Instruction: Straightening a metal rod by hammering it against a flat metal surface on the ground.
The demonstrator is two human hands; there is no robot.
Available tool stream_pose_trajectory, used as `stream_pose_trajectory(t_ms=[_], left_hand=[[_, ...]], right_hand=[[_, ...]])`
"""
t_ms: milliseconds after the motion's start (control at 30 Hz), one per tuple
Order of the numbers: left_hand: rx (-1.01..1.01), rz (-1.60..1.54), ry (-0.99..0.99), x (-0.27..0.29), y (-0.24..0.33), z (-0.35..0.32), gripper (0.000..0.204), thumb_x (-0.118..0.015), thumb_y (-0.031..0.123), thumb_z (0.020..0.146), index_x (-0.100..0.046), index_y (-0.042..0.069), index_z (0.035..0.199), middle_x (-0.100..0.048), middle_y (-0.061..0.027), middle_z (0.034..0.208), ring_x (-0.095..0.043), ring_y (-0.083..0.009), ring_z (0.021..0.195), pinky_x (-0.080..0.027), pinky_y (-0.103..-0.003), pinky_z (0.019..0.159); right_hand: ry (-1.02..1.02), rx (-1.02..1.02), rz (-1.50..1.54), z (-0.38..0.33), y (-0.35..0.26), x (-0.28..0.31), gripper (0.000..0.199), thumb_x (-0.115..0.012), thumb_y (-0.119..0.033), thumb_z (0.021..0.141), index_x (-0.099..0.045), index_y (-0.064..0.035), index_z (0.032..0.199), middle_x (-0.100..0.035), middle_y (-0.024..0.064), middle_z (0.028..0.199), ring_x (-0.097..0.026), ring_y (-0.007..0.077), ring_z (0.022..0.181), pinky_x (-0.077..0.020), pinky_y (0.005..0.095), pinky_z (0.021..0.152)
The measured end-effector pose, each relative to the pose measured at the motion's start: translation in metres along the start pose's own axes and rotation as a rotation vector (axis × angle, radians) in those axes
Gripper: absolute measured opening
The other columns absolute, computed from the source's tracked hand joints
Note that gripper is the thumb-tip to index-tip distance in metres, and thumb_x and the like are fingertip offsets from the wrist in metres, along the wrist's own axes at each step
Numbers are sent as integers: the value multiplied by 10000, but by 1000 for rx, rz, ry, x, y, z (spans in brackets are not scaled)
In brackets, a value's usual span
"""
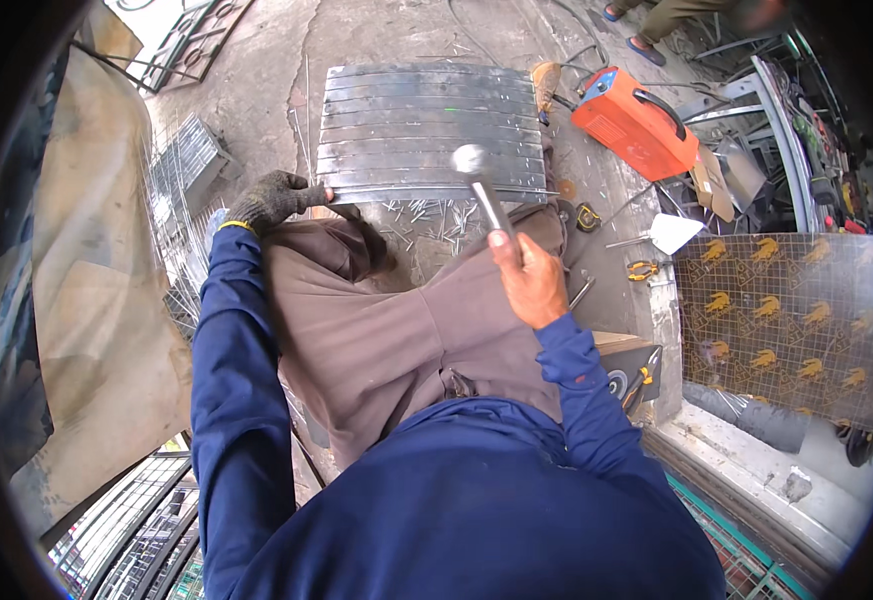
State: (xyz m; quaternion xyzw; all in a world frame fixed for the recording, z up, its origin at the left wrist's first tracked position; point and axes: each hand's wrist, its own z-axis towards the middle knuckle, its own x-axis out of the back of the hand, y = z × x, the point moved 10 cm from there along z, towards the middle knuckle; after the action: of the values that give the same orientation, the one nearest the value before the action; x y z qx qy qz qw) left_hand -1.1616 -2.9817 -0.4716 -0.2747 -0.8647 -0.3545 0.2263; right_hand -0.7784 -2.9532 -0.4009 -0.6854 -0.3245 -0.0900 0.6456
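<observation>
Dark blue cloth of the wearer's shirt [476, 510] fills the space nearest the camera, behind both hands, its sleeves running forward to the wrists. Next in size come the brown trousers [366, 340], with the legs spread apart between and below the hands. A long tan sheet [106, 220], stained and creased, hangs well to the left of the left hand. Well to the right of the right hand stretches a dark sheet [786, 320] with gold figures over a grid.

Ahead of the hands sits a panel of flat grey metal strips [431, 125], laid edge to edge, with a thin bar along its near side. An orange machine [631, 125] with a black handle stands ahead and to the right of the right hand.

Both hands are apart from each other. The left hand [274, 203], in a dark knit glove with a yellow cuff, has its fingers at the panel's near left corner; how firmly it grips, I cannot tell. The right hand [533, 280], bare, is closed around the handle of a hammer [491, 208], whose blurred head shows over the strips.

Smaller still, just right of the right hand, are orange-handled pliers [643, 271] and a yellow-and-black tape measure [587, 217]. Short metal bits [421, 213] lie scattered between the hands.
</observation>
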Motion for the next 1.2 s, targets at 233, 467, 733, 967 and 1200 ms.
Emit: stream_pose_trajectory(t_ms=[233,467,733,967,1200], left_hand=[[19,57,20,6,-11,7,689,-727,720,782,-741,32,828,-622,-37,756,-568,-164,783,-448,-347,782],[26,23,12,4,2,-2,692,-738,685,796,-756,7,931,-632,-43,794,-566,-171,800,-451,-349,793],[13,40,51,4,-4,1,722,-755,681,775,-759,-7,996,-679,-83,832,-610,-197,824,-468,-365,815],[26,3,73,6,-11,1,714,-751,680,782,-759,-7,980,-667,-77,810,-594,-195,799,-466,-379,805],[79,-12,44,5,-32,11,657,-762,639,798,-774,27,1036,-711,-64,889,-618,-173,878,-462,-348,862]], right_hand=[[139,-90,98,-7,30,58,518,-551,-526,1022,-572,-57,803,-465,-23,544,-425,50,427,-318,247,393],[184,-229,-9,-18,77,58,610,-530,-598,998,-647,-11,879,-606,87,636,-598,198,588,-478,366,601],[186,-245,56,-18,60,64,606,-522,-591,1004,-623,-13,853,-565,77,607,-576,201,566,-467,373,592],[161,-246,279,-27,53,58,511,-515,-542,1032,-535,-71,834,-411,-22,496,-406,66,372,-326,252,358],[170,-275,214,-24,50,70,566,-567,-568,997,-577,-40,793,-519,25,559,-520,124,495,-422,334,501]])
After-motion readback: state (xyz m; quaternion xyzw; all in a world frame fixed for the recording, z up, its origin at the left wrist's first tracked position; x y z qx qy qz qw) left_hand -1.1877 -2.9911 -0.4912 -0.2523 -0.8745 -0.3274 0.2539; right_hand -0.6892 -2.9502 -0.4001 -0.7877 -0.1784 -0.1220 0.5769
